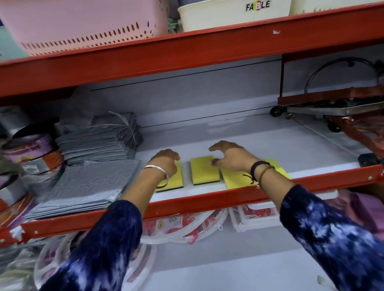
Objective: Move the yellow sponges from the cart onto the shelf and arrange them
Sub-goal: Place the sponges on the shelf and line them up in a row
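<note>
Overhead, a pink basket (84,17) and a cream tub (236,8) sit on the upper shelf – their contents are hidden. Below, on the white shelf (246,137), yellow sponges (203,169) lie flat in a row near the front edge. The left hand (165,164) rests palm-down on the leftmost sponge, fingers curled. The right hand (228,156) hovers over the others, fingers loosely spread – fingertips touching the middle one, gripping nothing

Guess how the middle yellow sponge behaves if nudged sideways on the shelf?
The middle yellow sponge lies flat and low, so it should slide, not tip or roll. It looks like foam with a dark scrub layer underneath: probably light, squashy, and that layer may drag slightly.
</note>
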A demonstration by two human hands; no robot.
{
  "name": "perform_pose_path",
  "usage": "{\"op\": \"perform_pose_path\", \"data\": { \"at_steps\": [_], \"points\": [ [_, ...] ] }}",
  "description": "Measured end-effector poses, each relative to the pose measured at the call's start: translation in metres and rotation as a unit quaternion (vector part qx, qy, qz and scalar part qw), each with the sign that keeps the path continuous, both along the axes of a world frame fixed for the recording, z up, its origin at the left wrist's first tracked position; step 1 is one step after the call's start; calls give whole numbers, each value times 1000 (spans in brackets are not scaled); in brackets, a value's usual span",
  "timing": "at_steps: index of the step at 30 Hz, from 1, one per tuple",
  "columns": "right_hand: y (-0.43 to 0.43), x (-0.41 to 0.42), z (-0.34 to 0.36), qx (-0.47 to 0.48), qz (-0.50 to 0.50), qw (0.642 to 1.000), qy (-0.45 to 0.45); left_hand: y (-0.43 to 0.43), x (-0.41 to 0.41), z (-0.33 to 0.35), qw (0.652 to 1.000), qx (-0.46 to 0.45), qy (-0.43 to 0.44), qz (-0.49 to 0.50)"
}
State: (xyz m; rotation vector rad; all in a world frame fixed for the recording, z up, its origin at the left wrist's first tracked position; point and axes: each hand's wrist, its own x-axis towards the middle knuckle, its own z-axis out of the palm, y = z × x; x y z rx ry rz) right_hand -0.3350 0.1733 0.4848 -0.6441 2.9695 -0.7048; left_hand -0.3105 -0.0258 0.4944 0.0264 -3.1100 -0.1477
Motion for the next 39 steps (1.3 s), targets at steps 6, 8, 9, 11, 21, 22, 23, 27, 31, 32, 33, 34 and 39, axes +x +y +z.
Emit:
{"op": "perform_pose_path", "data": {
  "at_steps": [6, 8, 9, 11, 21, 22, 23, 27, 31, 32, 33, 34, 39],
  "points": [
    [-38, -17, -5, 160, 11, 987, -25, -32, 7, -9, 997, -5, -75, 16],
    [-40, -16, -8, 164, 16, 986, -32, -35, 10, -12, 998, 12, -68, 13],
    [-39, -14, -10, 157, 19, 987, -32, -35, 11, -14, 998, 19, -63, 9],
    [-36, -9, -14, 140, 24, 989, -30, -31, 14, -19, 998, 29, -53, -5],
    [-10, 12, -28, 94, 8, 995, -11, -14, 33, -32, 997, 62, -28, -38],
    [-9, 15, -28, 96, 7, 995, -9, -12, 34, -32, 997, 60, -28, -40],
    [-8, 17, -29, 96, 6, 995, -7, -9, 35, -32, 997, 60, -26, -39],
    [-7, 23, -31, 57, 3, 998, -23, -3, 39, -32, 998, 54, -24, -32],
    [-9, 29, -30, 46, -4, 999, -25, 1, 43, -31, 998, 57, -13, -21],
    [-10, 31, -29, 48, -5, 999, -25, 1, 44, -32, 998, 60, -11, -17],
    [-11, 32, -29, 50, -6, 998, -26, 3, 45, -32, 998, 63, -10, -13],
    [-11, 33, -29, 53, -8, 998, -26, 4, 46, -32, 998, 65, -8, -9],
    [-12, 35, -22, 57, -17, 997, -40, 3, 49, -29, 998, 69, -12, 8]
  ]
}}
